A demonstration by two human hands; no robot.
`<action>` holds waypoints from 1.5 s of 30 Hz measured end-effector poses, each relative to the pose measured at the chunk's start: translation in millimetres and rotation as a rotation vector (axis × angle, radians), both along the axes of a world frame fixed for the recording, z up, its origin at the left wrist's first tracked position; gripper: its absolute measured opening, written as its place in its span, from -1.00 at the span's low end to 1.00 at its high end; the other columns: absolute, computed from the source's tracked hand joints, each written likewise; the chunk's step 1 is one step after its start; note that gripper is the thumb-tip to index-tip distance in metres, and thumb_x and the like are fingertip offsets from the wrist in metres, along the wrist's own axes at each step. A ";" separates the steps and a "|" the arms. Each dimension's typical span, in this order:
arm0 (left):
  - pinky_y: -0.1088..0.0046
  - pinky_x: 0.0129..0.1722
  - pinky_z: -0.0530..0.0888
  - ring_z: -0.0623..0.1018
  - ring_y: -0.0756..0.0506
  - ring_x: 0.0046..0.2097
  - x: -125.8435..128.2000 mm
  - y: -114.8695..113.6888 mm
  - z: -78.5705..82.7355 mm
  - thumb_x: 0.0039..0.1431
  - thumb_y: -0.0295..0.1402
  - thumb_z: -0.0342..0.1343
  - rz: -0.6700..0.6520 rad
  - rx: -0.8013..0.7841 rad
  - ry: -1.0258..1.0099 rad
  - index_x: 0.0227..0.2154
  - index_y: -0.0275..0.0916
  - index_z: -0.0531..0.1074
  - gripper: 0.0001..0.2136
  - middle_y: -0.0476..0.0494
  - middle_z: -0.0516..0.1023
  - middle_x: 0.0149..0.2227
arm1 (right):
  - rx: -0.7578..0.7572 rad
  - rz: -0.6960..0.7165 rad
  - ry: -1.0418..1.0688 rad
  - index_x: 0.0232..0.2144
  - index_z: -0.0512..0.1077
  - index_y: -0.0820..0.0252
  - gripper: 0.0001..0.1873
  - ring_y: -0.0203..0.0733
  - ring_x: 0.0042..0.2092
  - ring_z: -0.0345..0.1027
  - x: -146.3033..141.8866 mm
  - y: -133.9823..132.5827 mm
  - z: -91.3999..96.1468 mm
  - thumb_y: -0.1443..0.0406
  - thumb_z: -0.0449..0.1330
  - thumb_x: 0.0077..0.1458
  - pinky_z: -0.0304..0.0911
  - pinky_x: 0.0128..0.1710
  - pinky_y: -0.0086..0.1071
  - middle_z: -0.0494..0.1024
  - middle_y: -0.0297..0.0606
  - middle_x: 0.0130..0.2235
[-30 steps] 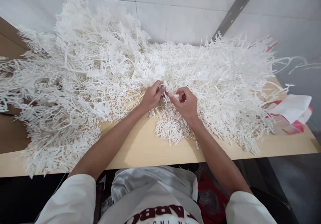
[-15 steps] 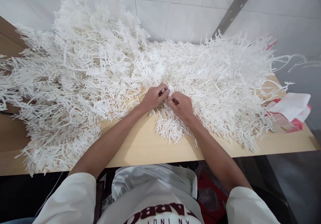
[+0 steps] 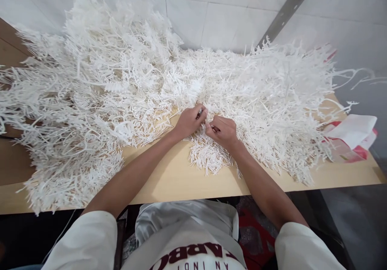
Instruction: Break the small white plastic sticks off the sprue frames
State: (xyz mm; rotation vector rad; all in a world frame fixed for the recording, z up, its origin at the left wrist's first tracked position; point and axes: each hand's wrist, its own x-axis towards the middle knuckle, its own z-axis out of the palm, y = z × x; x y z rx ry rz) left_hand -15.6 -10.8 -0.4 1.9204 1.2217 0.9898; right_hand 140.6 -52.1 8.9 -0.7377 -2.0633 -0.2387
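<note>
Pale tiles (image 3: 229,19) back the wooden table (image 3: 184,179); both hands (image 3: 189,121) (image 3: 223,132) pinch white sprigs (image 3: 199,115).

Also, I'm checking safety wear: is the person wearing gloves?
No, the left hand and right hand both show bare skin.

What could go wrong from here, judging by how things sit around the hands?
Pieces might fall: the heap of tangled white branching sprigs reaches the front edge of the pale wooden table at the left.
Sprigs could snag, since the bare left hand and bare right hand are amid them.
A grip could slip unnoticed, as curled fingers hide most of what they seem to pinch.
</note>
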 end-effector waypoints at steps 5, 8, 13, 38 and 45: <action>0.58 -0.50 0.34 0.43 0.10 -0.57 -3.5 4.9 -2.1 0.37 -0.14 -0.12 0.095 -0.014 -0.155 -0.36 -0.21 0.29 -0.72 0.05 0.52 -0.52 | 0.004 0.149 -0.069 -0.64 0.14 0.13 -0.66 -0.42 -0.56 0.00 -15.7 -21.7 8.6 0.39 0.17 0.07 -0.01 -0.57 -0.42 0.15 -0.49 -0.65; 0.59 -0.47 0.35 0.43 0.11 -0.55 -2.7 1.9 -0.9 0.37 -0.15 -0.10 0.011 0.034 -0.125 -0.34 -0.20 0.29 -0.74 0.06 0.54 -0.50 | -0.008 -0.010 0.001 -0.67 0.10 0.14 -0.59 -0.43 -0.58 -0.05 -10.0 -15.8 9.4 0.37 0.20 0.10 -0.08 -0.59 -0.41 0.12 -0.49 -0.66; 0.59 -0.53 0.33 0.40 0.11 -0.60 -1.8 -0.8 -0.4 0.35 -0.15 -0.07 0.030 0.038 -0.149 -0.30 -0.19 0.31 -0.77 0.10 0.46 -0.56 | -0.409 -0.318 0.258 -0.62 0.15 0.14 -0.58 -0.43 -0.57 -0.01 9.4 4.2 10.5 0.16 0.25 0.10 0.00 -0.53 -0.42 0.14 -0.50 -0.62; 0.55 -0.47 0.36 0.47 0.08 -0.53 -3.4 -4.0 4.3 0.36 -0.14 -0.10 -0.056 0.008 -0.140 -0.35 -0.19 0.28 -0.75 0.09 0.43 -0.58 | -0.250 -0.180 0.098 -0.63 0.19 0.15 -0.65 -0.41 -0.57 -0.05 -1.1 -10.4 11.8 0.31 0.04 0.21 -0.05 -0.53 -0.40 0.14 -0.47 -0.64; 0.53 -0.45 0.34 0.49 0.07 -0.50 -2.9 -4.6 1.0 0.37 -0.20 -0.13 -0.075 0.156 0.053 -0.28 -0.20 0.30 -0.79 0.05 0.52 -0.53 | -0.625 -0.268 0.220 -0.05 0.43 0.03 -0.65 -0.28 -0.29 0.38 11.7 9.7 8.8 0.05 0.15 0.18 0.32 -0.31 -0.35 0.54 -0.26 -0.16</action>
